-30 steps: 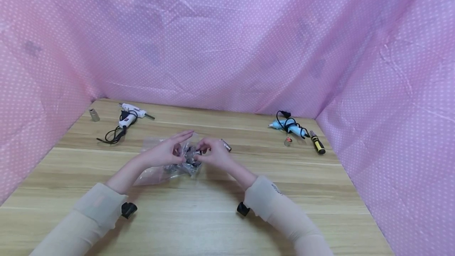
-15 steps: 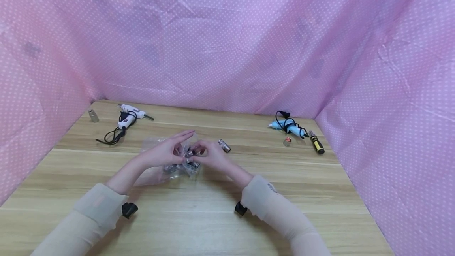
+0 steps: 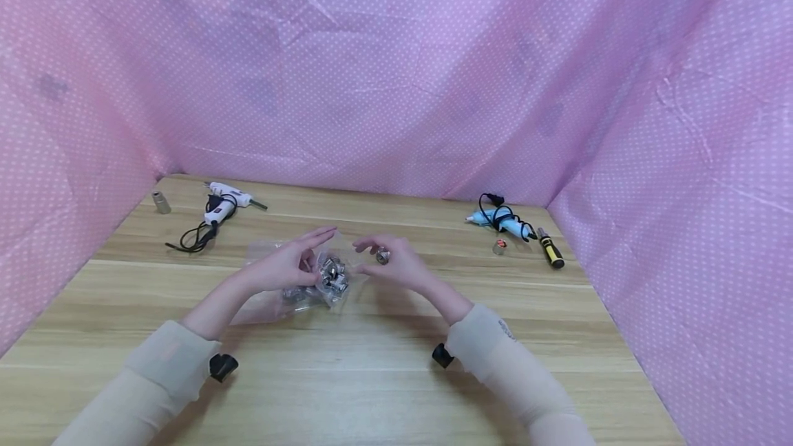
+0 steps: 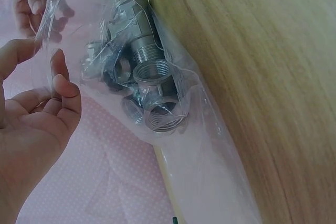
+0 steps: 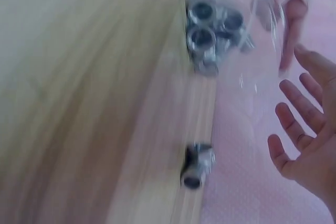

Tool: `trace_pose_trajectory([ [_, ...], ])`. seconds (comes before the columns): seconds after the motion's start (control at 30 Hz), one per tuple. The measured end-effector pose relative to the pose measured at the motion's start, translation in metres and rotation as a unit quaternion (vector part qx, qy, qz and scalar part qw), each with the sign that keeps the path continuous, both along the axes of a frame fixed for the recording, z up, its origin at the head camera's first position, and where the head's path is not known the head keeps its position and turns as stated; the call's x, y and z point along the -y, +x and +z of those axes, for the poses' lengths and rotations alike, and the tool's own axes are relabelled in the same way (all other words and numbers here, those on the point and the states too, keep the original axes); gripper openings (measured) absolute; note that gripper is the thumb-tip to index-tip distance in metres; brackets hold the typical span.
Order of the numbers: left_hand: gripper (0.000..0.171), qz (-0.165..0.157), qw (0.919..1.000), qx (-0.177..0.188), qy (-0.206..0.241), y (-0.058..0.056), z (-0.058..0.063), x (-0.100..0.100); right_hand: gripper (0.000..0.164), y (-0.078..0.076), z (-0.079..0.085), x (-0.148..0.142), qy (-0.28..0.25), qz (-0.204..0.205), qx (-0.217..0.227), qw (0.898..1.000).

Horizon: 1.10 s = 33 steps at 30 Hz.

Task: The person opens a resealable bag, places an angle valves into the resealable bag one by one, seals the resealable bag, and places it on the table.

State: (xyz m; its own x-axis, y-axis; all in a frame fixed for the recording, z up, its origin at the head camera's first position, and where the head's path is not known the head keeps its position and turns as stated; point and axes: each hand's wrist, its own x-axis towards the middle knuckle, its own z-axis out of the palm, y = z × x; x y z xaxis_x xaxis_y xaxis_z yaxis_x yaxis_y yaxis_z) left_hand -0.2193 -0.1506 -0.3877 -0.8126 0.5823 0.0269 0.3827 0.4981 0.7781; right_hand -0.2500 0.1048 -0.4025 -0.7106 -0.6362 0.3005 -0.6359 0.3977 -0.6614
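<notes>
My left hand [image 3: 285, 268] holds the rim of a clear plastic bag [image 4: 205, 124], its mouth spread wide. Several silvery metal pipe fittings [image 4: 149, 72] with threaded ends are gathered inside the bag. Just right of the bag's mouth, my right hand [image 3: 399, 266] is held with fingers apart and nothing between them. In the right wrist view its fingers are loosely spread. One more metal fitting [image 5: 198, 166] lies on the table below the right hand; in the head view that fitting [image 3: 383, 255] shows partly between the fingers.
On the wooden table [image 3: 347, 391], a white glue gun [image 3: 226, 204] and a metal cylinder [image 3: 161, 203] lie back left. Back right are a blue glue gun [image 3: 502, 221], a small red-topped piece [image 3: 499, 247] and a yellow-black screwdriver [image 3: 551, 249]. Pink dotted cloth [image 3: 372, 88] surrounds the table.
My right hand brought a fitting to the bag's mouth, let it go inside, and has drawn back to the right with fingers parted. My left hand stays nearly still on the bag.
</notes>
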Motion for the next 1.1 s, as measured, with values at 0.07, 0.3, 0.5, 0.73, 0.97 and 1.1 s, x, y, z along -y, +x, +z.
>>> trace_pose_trajectory([
  [0.07,0.09,0.001,1.0,-0.003,-0.003,0.0,0.0,0.0,0.046,-0.004,0.002,-0.008,0.012,0.002,-0.008,1.0],
  [0.3,0.091,0.002,0.9999,-0.011,-0.001,-0.001,-0.002,0.0,0.054,-0.02,0.0,-0.036,0.055,0.012,-0.03,0.998],
  [0.5,0.091,0.002,0.9999,-0.014,0.0,-0.002,-0.003,0.001,0.06,-0.035,-0.012,-0.053,0.087,0.025,-0.015,0.996],
  [0.73,0.092,-0.001,0.9999,-0.015,0.005,-0.003,-0.004,0.002,0.069,-0.048,-0.026,-0.063,0.108,0.03,0.043,0.993],
  [0.97,0.091,0.002,0.9999,-0.01,0.003,-0.003,-0.004,0.001,0.073,-0.062,-0.035,-0.063,0.13,0.054,0.056,0.989],
  [1.1,0.091,0.005,0.9999,-0.012,-0.001,-0.003,-0.004,0.002,0.072,-0.068,-0.036,-0.062,0.143,0.074,0.054,0.985],
])
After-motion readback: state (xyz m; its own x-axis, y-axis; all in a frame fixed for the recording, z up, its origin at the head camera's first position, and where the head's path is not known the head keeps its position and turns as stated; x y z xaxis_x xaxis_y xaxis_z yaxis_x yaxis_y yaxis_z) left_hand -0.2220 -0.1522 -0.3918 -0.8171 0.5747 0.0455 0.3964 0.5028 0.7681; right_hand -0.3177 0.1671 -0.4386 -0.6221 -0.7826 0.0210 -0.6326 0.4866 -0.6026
